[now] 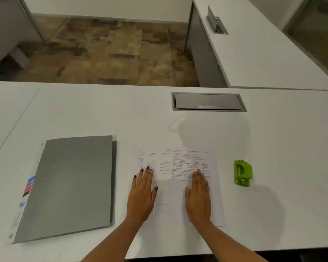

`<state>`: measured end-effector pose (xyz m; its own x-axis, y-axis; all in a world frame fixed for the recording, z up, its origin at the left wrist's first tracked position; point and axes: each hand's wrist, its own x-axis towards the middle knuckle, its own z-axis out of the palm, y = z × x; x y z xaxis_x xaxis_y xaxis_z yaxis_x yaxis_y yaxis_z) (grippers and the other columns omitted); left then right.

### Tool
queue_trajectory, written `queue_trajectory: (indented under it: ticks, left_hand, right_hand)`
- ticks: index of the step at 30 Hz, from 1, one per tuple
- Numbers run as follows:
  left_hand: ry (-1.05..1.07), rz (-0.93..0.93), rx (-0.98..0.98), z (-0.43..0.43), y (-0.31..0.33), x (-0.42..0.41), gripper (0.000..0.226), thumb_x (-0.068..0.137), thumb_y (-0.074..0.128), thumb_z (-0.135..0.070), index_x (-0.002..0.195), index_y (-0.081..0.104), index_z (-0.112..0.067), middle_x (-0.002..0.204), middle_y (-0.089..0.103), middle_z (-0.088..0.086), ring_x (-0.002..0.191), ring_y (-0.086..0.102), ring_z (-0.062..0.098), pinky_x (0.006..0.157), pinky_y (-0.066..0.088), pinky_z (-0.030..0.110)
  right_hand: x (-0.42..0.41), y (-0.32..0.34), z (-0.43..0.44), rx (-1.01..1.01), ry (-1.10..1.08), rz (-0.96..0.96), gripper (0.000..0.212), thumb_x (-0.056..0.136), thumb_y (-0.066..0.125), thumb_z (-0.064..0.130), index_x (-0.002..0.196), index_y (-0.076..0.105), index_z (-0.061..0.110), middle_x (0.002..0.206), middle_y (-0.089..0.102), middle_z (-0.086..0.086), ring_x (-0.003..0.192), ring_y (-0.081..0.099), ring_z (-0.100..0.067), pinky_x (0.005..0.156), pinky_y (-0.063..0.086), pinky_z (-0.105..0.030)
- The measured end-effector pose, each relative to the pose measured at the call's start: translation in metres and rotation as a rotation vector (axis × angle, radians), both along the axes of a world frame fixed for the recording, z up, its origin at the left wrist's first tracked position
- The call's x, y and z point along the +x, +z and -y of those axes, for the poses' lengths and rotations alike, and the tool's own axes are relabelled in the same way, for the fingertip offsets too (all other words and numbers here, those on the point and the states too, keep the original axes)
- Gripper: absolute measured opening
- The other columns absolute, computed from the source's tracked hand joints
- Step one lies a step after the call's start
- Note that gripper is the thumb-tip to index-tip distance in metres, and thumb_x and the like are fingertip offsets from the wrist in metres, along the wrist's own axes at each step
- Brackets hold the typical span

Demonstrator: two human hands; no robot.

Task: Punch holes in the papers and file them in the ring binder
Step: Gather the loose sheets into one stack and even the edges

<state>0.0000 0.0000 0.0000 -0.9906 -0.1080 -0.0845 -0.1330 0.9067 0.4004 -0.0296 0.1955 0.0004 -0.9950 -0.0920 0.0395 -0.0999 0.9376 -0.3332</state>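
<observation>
- White worktop (102, 114) fills the lower view; brown patterned floor (110, 52) beyond it, second white desk (254, 53) at the far right.
- Grey cable hatch (208, 101) set flush in the worktop, lid down, far side from the papers.
- Papers (175, 184) lie flat at centre, printed side up; text and a small table show on the upper half. Looks like overlapping sheets, with an edge line running down near the left hand; count unclear.
- Left hand (142, 195) is flat, palm down, fingers spread, on the left part of the papers; holds nothing.
- Right hand (198, 197) is flat, palm down, fingers together, on the right part of the papers; holds nothing.
- Binder (70, 186) is grey, closed, flat on the worktop left of the papers, apart from them. Coloured tabs (29, 185) stick out along its left edge.
- Punch (242, 173) is green, on the worktop right of the papers, near but not touching them, clear of both hands.
</observation>
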Motion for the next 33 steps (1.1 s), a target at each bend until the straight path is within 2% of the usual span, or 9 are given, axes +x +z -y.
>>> queue_trajectory:
  ticks: [4,7,9,12,16,20,26,29,33]
  left_hand:
    - [-0.048,0.038,-0.018,-0.006,-0.007,0.005,0.061,0.099,0.023,-0.044,0.148,-0.007,-0.024,0.157,-0.011,-0.006,0.147,-0.010,0.015,0.117,-0.014,0.030]
    - [-0.062,0.052,-0.030,-0.008,-0.009,0.007,0.060,0.100,0.024,-0.043,0.147,-0.008,-0.025,0.156,-0.014,-0.004,0.146,-0.013,0.017,0.117,-0.015,0.033]
    - [-0.072,0.065,-0.051,-0.008,-0.011,0.006,0.060,0.099,0.018,-0.045,0.148,-0.008,-0.024,0.157,-0.015,-0.004,0.145,-0.015,0.018,0.118,-0.014,0.035]
    - [-0.091,0.075,-0.091,-0.008,-0.013,0.006,0.061,0.096,0.010,-0.047,0.148,-0.012,-0.024,0.157,-0.018,-0.003,0.145,-0.017,0.019,0.118,-0.013,0.036]
    - [-0.093,0.075,-0.104,-0.007,-0.013,0.008,0.062,0.096,0.013,-0.046,0.148,-0.010,-0.022,0.158,-0.015,-0.001,0.146,-0.016,0.019,0.119,-0.011,0.037]
    - [-0.084,0.074,-0.091,-0.009,-0.011,0.007,0.062,0.097,0.017,-0.044,0.150,-0.004,-0.019,0.158,-0.011,0.000,0.146,-0.012,0.021,0.119,-0.009,0.038]
    - [-0.086,0.079,-0.090,-0.009,-0.012,0.007,0.062,0.097,0.018,-0.044,0.149,-0.006,-0.020,0.158,-0.013,0.000,0.146,-0.013,0.021,0.119,-0.011,0.037]
    - [-0.080,0.074,-0.078,-0.010,-0.010,0.007,0.062,0.097,0.021,-0.043,0.150,-0.002,-0.019,0.158,-0.010,0.001,0.146,-0.011,0.022,0.118,-0.012,0.037]
    - [-0.061,0.064,-0.020,-0.012,-0.010,0.006,0.062,0.100,0.032,-0.037,0.148,-0.003,-0.020,0.157,-0.011,-0.001,0.147,-0.010,0.021,0.117,-0.015,0.035]
  right_hand:
    - [0.005,-0.002,-0.007,0.025,-0.033,0.068,0.055,0.100,0.025,0.031,0.147,0.009,0.006,0.157,0.008,-0.008,0.147,0.010,-0.021,0.119,-0.004,-0.029]
    - [0.003,-0.003,-0.008,-0.039,-0.006,0.090,0.056,0.101,0.033,0.025,0.148,0.008,0.009,0.158,0.004,-0.005,0.147,0.007,-0.019,0.121,0.001,-0.031]
    - [-0.001,0.000,-0.010,-0.121,-0.081,0.032,0.054,0.099,0.038,0.020,0.148,0.019,0.007,0.157,0.015,-0.007,0.146,0.015,-0.021,0.121,0.011,-0.036]
    - [-0.007,0.008,-0.014,-0.149,-0.335,-0.056,0.050,0.095,0.049,0.017,0.142,0.036,0.004,0.149,0.036,-0.015,0.138,0.032,-0.030,0.114,0.030,-0.044]
    - [-0.012,0.017,-0.021,-0.050,-0.647,0.112,0.071,0.080,0.067,0.038,0.136,0.037,0.006,0.138,0.039,-0.020,0.123,0.038,-0.037,0.100,0.037,-0.049]
    - [-0.016,0.026,-0.028,-0.083,-0.716,0.223,0.080,0.071,0.073,0.048,0.133,0.039,0.011,0.130,0.043,-0.019,0.114,0.043,-0.038,0.094,0.038,-0.047]
    - [-0.029,0.036,-0.031,-0.245,-0.788,0.363,0.074,0.070,0.079,0.038,0.126,0.041,0.011,0.126,0.051,-0.020,0.116,0.045,-0.043,0.095,0.037,-0.050]
    - [-0.032,0.041,-0.032,-0.337,-0.794,0.372,0.069,0.072,0.079,0.029,0.127,0.043,0.008,0.125,0.054,-0.019,0.116,0.049,-0.040,0.095,0.043,-0.050]
    - [-0.027,0.046,-0.036,-0.496,-0.746,0.328,0.037,0.083,0.069,0.020,0.115,0.059,0.005,0.117,0.058,-0.016,0.097,0.058,-0.029,0.083,0.053,-0.042]
